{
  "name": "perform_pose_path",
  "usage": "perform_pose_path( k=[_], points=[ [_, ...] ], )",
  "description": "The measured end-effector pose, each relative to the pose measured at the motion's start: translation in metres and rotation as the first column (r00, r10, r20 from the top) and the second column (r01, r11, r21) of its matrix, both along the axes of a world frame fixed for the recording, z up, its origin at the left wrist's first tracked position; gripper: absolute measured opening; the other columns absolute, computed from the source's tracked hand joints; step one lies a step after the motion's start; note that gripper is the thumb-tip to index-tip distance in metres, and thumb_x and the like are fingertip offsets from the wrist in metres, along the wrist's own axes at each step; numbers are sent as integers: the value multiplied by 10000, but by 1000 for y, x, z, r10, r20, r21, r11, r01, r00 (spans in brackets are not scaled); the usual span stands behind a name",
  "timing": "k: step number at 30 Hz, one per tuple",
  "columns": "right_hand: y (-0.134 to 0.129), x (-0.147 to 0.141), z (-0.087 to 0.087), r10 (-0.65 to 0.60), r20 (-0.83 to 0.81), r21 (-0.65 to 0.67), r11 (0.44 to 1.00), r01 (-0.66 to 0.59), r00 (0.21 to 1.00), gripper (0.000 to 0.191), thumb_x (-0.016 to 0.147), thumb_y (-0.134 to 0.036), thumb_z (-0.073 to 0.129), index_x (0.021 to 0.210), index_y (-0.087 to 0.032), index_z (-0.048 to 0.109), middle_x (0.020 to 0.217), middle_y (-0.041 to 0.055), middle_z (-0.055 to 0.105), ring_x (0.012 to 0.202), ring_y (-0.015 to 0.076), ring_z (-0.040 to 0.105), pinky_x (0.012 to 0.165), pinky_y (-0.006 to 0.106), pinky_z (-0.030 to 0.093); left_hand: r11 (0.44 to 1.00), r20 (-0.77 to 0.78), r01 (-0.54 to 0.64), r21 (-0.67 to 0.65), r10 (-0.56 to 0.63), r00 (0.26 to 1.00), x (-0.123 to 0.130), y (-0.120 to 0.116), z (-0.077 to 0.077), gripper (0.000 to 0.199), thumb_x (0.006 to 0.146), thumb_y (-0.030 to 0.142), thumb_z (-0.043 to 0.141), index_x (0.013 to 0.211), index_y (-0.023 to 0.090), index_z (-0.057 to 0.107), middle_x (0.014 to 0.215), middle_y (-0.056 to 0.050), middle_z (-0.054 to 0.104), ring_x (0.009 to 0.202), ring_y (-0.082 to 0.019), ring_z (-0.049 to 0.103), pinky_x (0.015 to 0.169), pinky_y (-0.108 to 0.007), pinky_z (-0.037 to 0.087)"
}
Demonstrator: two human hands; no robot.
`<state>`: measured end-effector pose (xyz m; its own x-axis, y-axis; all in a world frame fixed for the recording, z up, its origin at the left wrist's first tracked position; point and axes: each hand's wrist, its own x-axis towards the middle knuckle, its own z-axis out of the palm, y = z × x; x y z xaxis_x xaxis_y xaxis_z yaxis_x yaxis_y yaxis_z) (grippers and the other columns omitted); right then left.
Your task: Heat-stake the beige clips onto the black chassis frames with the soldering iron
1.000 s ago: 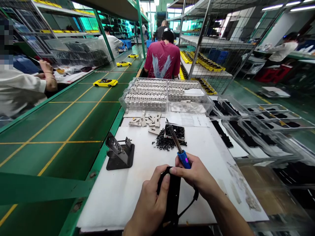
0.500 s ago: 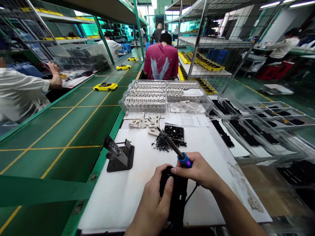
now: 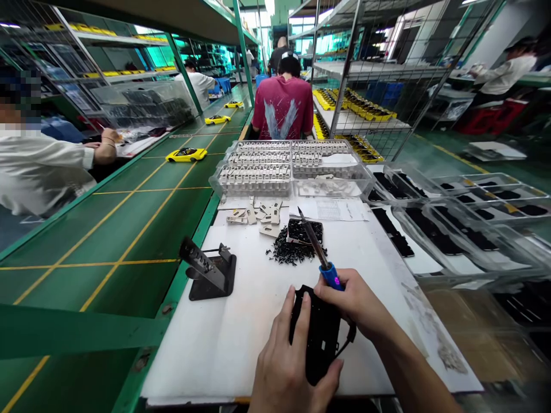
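From here I see the left hand (image 3: pixel 282 367) wrapped firmly around a long black plastic part (image 3: pixel 314 327) at lower centre, its long axis tilted slightly off vertical, its lower end hidden by fingers. The right hand (image 3: pixel 357 304) is closed on a blue-handled soldering iron (image 3: pixel 321 258), whose tip points upper left above a pile of small black pieces (image 3: pixel 286 249).

Three yellow model cars (image 3: pixel 186 155); one soldering iron (image 3: pixel 313 245); one iron stand (image 3: pixel 210 277).
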<state>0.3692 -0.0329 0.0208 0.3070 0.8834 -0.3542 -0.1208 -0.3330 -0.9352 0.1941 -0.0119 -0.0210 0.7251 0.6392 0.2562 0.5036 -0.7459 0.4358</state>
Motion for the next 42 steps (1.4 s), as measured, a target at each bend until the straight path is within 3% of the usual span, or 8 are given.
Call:
perform_pose_path(
  k=[10,14,17,20,22,25,34,42],
  points=[
    [-2,-13,-1,33,78,13,999,-34,996,351,834,-379,549,641,-138,383,599,-32,318,568,30,280,517,174,234,993,8,81,-86,-81,997,-12,8,-1,895,711,213,593,1499,229,169,1569,-107,250,1442,-204,327,1125,-343,472],
    [1,-12,-9,126,31,32,991,-127,992,445,837,-555,540,706,-147,422,587,-34,389,507,30,320,466,168,248,920,68,20,-391,8,998,-12,28,-2,733,795,322,589,1462,287,287,1548,-78,310,1428,-223,345,1122,-378,469],
    [-1,7,-13,121,129,-91,990,-110,984,513,823,-658,491,931,-160,548,534,-38,461,412,67,396,411,190,301,551,199,27,-834,254,947,-15,52,-2,714,752,414,641,1397,222,404,1333,-148,546,1106,-228,605,827,-289,576],
    [-16,34,-13,104,436,-158,987,-38,894,516,817,-657,509,976,-176,608,640,-13,521,536,68,449,496,177,346,65,397,413,-908,443,804,-25,70,-2,758,729,528,588,1344,113,432,1090,-172,644,624,-151,628,531,-230,483],
    [-30,50,-14,208,591,-197,974,-111,780,483,820,-635,529,959,-185,635,742,6,580,646,82,484,579,178,365,-129,471,606,-785,511,719,-34,72,-3,781,722,563,552,1340,97,446,1062,-168,648,556,-167,624,479,-226,442],
    [-48,64,-17,281,696,-248,958,-146,661,450,830,-621,529,985,-216,646,829,4,628,723,99,530,656,185,393,-275,513,709,-649,531,675,-42,66,-4,821,729,569,539,1389,96,411,1073,-171,650,611,-221,667,508,-247,481],
    [-52,55,-10,432,755,-307,897,-318,493,390,882,-593,460,974,-281,675,863,-2,674,750,108,627,659,203,402,-264,513,684,-680,495,701,-48,56,-1,643,744,598,576,1148,98,603,1123,-166,644,668,-199,676,549,-226,496],
    [-52,55,-8,501,702,-401,865,-301,506,419,889,-633,404,1003,-313,649,935,-17,673,842,126,636,717,221,408,-148,519,636,-758,455,724,-44,58,4,637,737,606,595,1143,117,549,1101,-183,648,647,-200,663,536,-240,484]
  ],
)
